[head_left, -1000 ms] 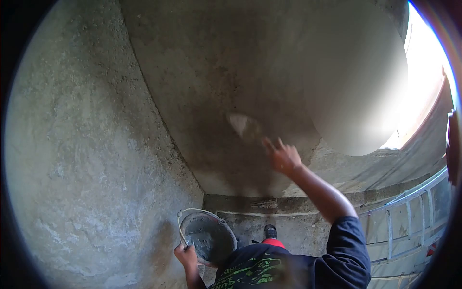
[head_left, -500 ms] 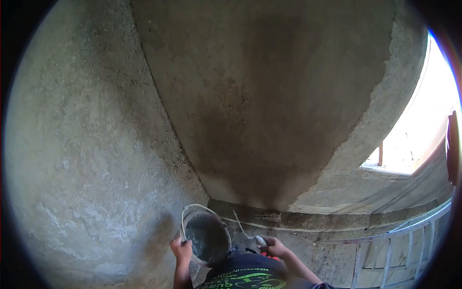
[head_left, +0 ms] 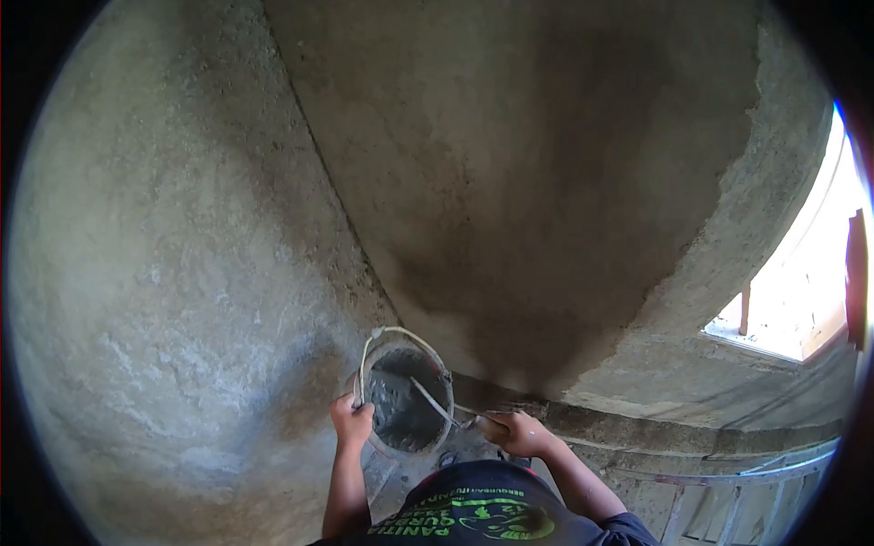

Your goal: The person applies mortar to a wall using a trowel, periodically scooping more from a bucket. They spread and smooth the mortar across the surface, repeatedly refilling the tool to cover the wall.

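Note:
My left hand [head_left: 351, 419] is closed on the left rim of a bucket [head_left: 421, 358], its thumb over the edge beside the pale handle [head_left: 366, 359]. Wet grey mortar [head_left: 401, 419] lies inside the bucket, which is tilted toward me. My right hand [head_left: 515, 433] grips a trowel [head_left: 433, 401] by its handle. The blade, seen nearly edge-on, reaches across the right rim and over the mortar.
A rough grey wall [head_left: 182, 300] rises on the left. Ahead stands a plastered wall [head_left: 510, 209] with darker damp-looking patches. A bright window opening [head_left: 792, 282] is at right, and a metal ladder [head_left: 728, 510] lies low at the right.
The trowel has moved left from beside the bucket to over its opening. The bucket appears higher and slightly further right, and the view has shifted.

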`<state>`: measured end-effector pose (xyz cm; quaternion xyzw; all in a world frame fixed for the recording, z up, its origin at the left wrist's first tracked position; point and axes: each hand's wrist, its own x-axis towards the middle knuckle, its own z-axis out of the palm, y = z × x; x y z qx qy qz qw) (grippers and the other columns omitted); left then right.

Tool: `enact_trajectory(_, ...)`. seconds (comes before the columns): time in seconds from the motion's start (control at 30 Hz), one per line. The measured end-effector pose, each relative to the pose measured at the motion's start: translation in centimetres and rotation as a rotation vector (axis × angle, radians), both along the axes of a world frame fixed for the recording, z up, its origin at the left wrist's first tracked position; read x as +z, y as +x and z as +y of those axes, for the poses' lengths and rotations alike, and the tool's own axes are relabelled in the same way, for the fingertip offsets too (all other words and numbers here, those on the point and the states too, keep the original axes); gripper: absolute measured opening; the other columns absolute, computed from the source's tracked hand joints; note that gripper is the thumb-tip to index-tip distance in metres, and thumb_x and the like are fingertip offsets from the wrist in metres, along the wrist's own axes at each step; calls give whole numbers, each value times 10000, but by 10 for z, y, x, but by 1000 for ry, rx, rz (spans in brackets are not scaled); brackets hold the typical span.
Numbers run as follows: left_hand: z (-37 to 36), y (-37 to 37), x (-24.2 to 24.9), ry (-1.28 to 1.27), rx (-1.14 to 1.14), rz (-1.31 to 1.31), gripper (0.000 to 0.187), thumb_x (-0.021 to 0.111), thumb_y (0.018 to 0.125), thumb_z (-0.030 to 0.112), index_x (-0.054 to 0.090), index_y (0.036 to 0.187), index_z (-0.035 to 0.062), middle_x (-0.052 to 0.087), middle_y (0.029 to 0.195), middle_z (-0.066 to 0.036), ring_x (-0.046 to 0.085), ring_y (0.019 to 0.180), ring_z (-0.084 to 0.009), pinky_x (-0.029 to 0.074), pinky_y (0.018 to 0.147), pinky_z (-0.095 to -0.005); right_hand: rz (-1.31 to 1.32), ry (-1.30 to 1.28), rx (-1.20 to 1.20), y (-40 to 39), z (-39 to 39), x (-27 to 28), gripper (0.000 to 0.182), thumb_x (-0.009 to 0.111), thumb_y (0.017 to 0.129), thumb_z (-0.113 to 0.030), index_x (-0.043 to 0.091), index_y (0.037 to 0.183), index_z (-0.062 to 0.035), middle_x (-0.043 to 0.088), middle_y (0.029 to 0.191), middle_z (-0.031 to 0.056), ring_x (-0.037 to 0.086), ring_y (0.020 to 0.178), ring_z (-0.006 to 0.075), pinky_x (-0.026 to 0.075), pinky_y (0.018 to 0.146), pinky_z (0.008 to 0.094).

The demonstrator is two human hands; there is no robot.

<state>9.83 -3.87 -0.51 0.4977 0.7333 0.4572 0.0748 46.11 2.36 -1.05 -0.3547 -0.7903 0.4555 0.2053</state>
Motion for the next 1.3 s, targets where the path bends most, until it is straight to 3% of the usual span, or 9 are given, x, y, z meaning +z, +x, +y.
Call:
enact_trajectory(0.07,-2,10,7,-5,-15,37,214,648,647,67,461,591,-18,485,525,-192,477,445,-338,368,482,-431,-318,20,44,0,2,27,484,712,844,-249,639,1290,-77,691,1120,249,668,1019,425,546,851,483)
enact_trajectory(0.17,1,26,22,-11,-54,65,202,650,639,77,476,600,-18,492,542,-206,492,476,-384,381,486,-430,-307,83,187,-3,20,8,438,688,843,-252,663,1245,-79,707,1030,251,681,955,431,551,817,501)
enact_trajectory(0.27,-3,42,37,-88,-112,52,172,661,654,76,515,624,-11,502,530,-176,492,458,-277,393,496,-410,-402,118,249,-10,36,32,307,642,809,-209,711,1093,-112,721,928,222,690,900,430,565,813,525)
enact_trajectory(0.33,-4,45,38,-103,-130,-31,159,671,669,76,539,642,-8,513,525,-147,465,475,-173,394,499,-397,-547,223,316,-10,46,52,330,656,818,-230,714,1132,-146,735,933,194,712,903,388,578,814,500)
enact_trajectory(0.37,-6,47,38,-87,-134,-138,158,667,667,72,536,639,-12,510,524,-147,472,474,-181,389,492,-394,-643,230,345,-11,48,70,346,659,828,-242,714,1161,-169,739,942,181,714,925,370,576,824,492)
enact_trajectory(0.63,-13,62,72,-48,-202,0,219,621,630,27,412,586,-21,361,526,-165,341,465,-172,311,463,-370,-482,175,358,-2,61,90,419,649,809,-216,709,1215,-131,720,1028,194,682,1002,383,545,884,491)
enact_trajectory(0.87,-8,66,80,21,-260,8,234,600,619,-1,370,584,-22,315,515,-125,313,467,-150,268,451,-368,-502,317,295,-21,51,96,219,632,851,-187,718,1037,-110,716,870,214,700,853,403,558,763,511)
enact_trajectory(1.03,-4,67,84,12,-239,-90,272,597,615,-4,328,575,-8,281,518,-93,290,481,-112,240,444,-360,-649,361,331,-35,53,79,172,635,747,-117,725,867,-32,719,834,228,726,845,386,582,755,483)
enact_trajectory(1.3,3,61,85,6,-300,-67,262,590,620,1,333,568,2,275,509,-70,289,482,-97,231,442,-354,-669,329,372,-51,46,84,177,638,719,-110,733,835,-16,732,871,224,737,860,369,592,781,463)
